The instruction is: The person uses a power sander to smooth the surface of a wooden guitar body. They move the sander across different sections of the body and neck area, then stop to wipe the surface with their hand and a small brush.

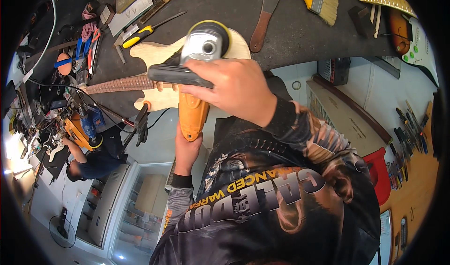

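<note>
An orange polisher (192,110) with a silver metal head and a round yellow-edged pad is in both my hands. My right hand (234,84) wraps round its black side handle (176,75), close to the head. Lower down, my left hand (187,148) is closed round the back end of the orange body. Beneath the tool lies a pale wooden electric guitar body (154,52), its fretted neck (119,83) pointing left. The pad is over the upper part of this body; whether it touches the wood is hidden. A black clamp-like stand (141,119) is beside the guitar's lower edge.
On the dark bench (215,2) lie a yellow-handled screwdriver (145,33), a brown flat-handled tool (265,21) and a wide paintbrush (318,2). A sunburst guitar (417,42) is at the right. Clutter and cables crowd the left, where another person (98,159) works.
</note>
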### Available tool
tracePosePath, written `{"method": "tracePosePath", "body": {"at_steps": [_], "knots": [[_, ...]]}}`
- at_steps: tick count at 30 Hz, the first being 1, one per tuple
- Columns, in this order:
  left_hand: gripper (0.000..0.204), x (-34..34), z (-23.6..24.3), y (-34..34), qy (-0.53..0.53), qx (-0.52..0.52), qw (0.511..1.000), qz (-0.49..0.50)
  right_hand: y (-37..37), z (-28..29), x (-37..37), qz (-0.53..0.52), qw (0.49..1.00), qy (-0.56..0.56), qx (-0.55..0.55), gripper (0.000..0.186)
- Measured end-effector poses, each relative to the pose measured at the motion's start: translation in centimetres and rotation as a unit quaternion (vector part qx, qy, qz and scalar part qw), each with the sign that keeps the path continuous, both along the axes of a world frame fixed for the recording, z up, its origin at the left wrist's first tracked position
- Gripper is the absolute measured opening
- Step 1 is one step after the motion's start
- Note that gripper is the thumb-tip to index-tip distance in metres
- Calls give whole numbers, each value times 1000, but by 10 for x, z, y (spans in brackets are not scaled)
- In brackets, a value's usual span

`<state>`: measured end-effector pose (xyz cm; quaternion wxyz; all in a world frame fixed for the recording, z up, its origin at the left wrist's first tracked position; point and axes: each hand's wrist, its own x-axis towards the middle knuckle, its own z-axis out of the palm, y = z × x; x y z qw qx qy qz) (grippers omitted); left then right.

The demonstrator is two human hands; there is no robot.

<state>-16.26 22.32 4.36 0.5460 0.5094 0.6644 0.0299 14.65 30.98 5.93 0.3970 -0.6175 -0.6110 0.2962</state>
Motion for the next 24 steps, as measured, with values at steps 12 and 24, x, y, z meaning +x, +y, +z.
{"method": "tracePosePath", "body": {"at_steps": [12,24], "knots": [[62,-10,-3,-16,1,-24,999,47,10,6,-15,34,999,-20,-16,44],[66,-20,-9,-25,-12,-38,998,55,1,2,-22,33,999,-7,-20,43]]}}
